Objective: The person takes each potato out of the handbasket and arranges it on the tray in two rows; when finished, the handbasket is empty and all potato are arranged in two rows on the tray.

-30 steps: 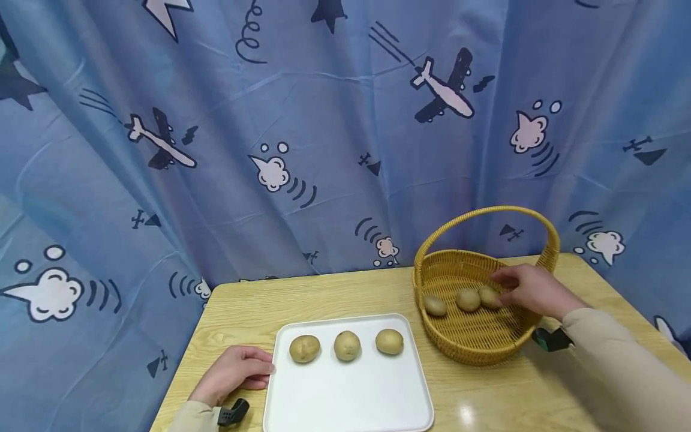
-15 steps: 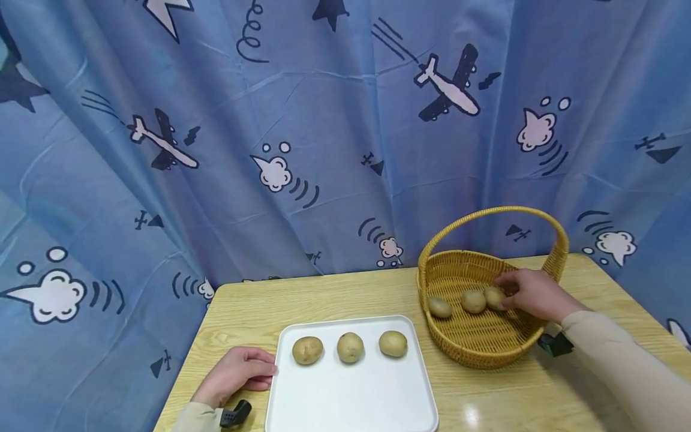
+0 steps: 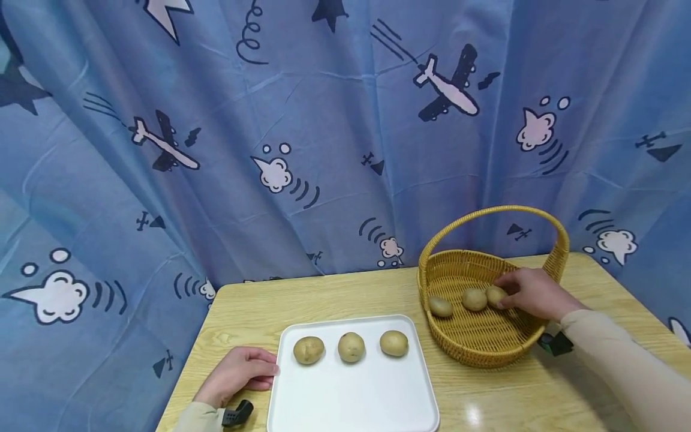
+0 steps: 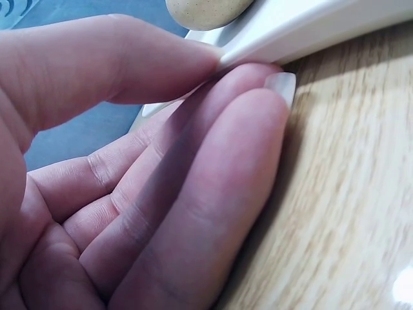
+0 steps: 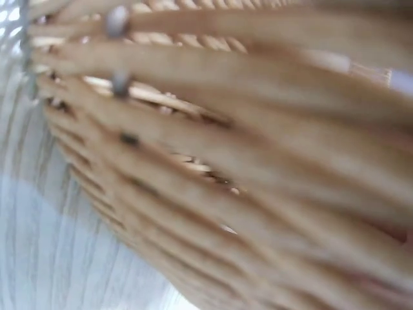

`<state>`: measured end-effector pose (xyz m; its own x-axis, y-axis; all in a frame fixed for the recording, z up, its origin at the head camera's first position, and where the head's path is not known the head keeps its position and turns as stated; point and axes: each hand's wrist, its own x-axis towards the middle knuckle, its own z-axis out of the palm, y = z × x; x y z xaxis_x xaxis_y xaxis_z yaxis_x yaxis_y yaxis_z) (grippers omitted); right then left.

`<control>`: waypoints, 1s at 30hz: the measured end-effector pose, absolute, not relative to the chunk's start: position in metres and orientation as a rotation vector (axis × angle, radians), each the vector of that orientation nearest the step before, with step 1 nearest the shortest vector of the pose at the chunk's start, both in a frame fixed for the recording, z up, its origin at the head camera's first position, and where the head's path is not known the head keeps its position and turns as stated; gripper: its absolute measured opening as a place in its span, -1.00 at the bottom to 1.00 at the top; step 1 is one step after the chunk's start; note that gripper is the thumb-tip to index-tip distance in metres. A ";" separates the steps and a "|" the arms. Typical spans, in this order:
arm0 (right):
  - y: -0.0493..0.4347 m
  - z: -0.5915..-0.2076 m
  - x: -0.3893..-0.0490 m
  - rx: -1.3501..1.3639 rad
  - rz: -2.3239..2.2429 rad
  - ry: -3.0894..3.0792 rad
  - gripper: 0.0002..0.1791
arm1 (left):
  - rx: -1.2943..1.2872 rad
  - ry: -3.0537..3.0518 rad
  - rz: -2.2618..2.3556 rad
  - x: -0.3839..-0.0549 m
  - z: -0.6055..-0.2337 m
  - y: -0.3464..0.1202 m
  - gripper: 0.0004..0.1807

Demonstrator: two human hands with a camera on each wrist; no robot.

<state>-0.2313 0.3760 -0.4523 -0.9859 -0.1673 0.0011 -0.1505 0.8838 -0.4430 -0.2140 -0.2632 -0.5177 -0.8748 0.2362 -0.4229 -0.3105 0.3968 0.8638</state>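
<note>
Right grip [image 3: 533, 291] curls round a potato [image 3: 493, 296] (rightmost of three visible) in the basket [image 3: 483, 340], left grip [image 3: 243, 372] pinching the tray [image 3: 351, 399].

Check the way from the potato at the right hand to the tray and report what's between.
The basket's near-left wall stands between that potato and the tray; the middle potato and left potato also lie on its left. Nothing visible blocks the right hand, which appears to touch it.
</note>
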 end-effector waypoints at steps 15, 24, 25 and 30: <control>0.344 -0.412 -0.191 -0.256 -0.753 3.098 -0.36 | -0.055 2.184 1.504 -0.214 -0.519 -0.266 -0.58; 0.264 -0.403 -0.162 -0.359 -1.005 3.070 -0.40 | -0.047 2.198 1.508 -0.218 -0.517 -0.270 -0.63; 0.256 -0.403 -0.160 -0.373 -1.030 3.061 -0.42 | -0.045 2.197 1.510 -0.218 -0.518 -0.270 -0.63; 0.214 -0.406 -0.156 -0.474 -1.164 2.993 -0.47 | -0.054 2.194 1.518 -0.218 -0.520 -0.268 -0.61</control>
